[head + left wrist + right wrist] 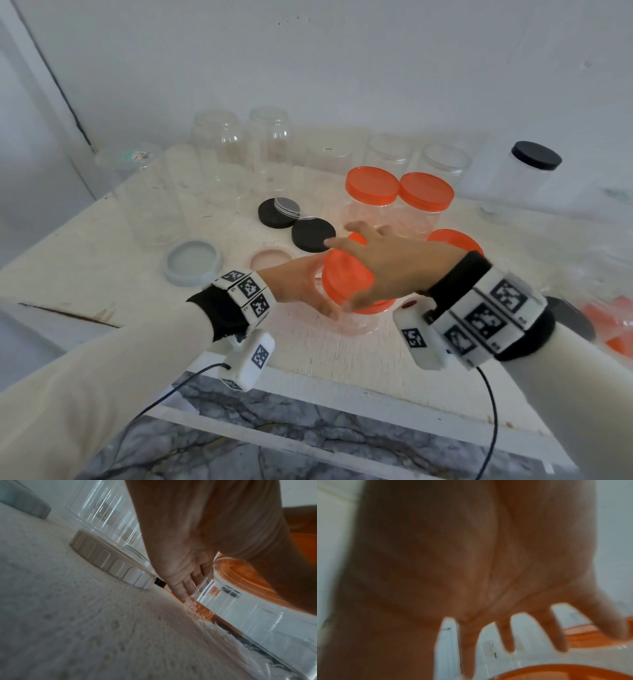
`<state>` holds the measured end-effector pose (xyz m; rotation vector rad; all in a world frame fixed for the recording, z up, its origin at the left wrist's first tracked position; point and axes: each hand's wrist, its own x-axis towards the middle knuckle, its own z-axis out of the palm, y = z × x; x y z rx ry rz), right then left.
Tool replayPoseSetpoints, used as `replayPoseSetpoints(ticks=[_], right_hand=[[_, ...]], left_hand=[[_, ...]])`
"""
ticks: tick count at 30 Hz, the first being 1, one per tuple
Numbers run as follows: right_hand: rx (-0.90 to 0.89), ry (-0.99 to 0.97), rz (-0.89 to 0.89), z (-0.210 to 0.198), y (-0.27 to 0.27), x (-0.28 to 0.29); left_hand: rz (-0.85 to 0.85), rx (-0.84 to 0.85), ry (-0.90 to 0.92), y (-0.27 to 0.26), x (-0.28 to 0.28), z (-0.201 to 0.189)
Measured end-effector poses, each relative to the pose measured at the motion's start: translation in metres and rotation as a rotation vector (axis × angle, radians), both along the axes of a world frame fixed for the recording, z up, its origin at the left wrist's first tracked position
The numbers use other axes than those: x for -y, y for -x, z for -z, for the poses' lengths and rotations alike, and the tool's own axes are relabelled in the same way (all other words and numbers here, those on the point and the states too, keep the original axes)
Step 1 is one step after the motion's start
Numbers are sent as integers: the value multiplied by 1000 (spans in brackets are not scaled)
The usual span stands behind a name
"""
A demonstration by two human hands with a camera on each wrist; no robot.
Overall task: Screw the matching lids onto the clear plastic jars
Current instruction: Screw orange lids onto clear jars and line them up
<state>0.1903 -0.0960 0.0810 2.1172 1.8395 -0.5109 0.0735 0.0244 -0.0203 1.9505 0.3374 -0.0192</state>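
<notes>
Makeshift work corner indoors, home or plain room; exact kind cannot be told.

Rough, stained white board (359, 349) serves as worktop, laid over a grey marble-patterned surface (274, 442). Bare pale wall (342, 61) close behind, with a dark crack or seam (65, 92) running down at left. Worktop crowded with clear plastic jars (270, 150) and loose lids (193, 262). No tools, appliances or signage seen.
</notes>
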Motion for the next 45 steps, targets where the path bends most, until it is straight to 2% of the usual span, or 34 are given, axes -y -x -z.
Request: replayPoseSetpoints(ticks=[3, 7, 9, 15, 19, 21, 25, 27, 29, 32, 37, 42, 45], right_hand=[[-95, 99, -115, -6, -4, 0], [69, -94, -7, 5, 2, 0], [134, -123, 45, 8, 4, -1], [-92, 75, -123, -3, -4, 1], [68, -74, -42, 3, 2, -1], [145, -85, -14, 6, 1, -2], [-24, 70, -92, -1, -5, -3], [-64, 88, -115, -3, -6, -3], [-44, 13, -76, -3, -4, -3], [77, -38, -33, 1, -5, -4], [-70, 81, -128, -2, -7, -3], [-67, -13, -129, -3, -7, -3], [-73, 22, -125, 0, -11, -1]], left_hand=[[24, -3, 0, 1, 2, -1], [2, -16, -15, 1, 0, 1], [0, -19, -16, 1, 0, 0], [11, -27, -27, 1, 1, 0], [-3, -28, -41, 1, 1, 0], [-8, -24, -29, 1, 0, 1], [3, -32, -20, 0, 1, 1], [11, -37, -11, 1, 1, 0], [-5, -39, -12, 1, 1, 0], [-19, -28, -16, 1, 1, 0], [-8, -23, -14, 0, 1, 2], [5, -28, -39, 0, -1, 1], [-9, -32, -27, 1, 1, -1]])
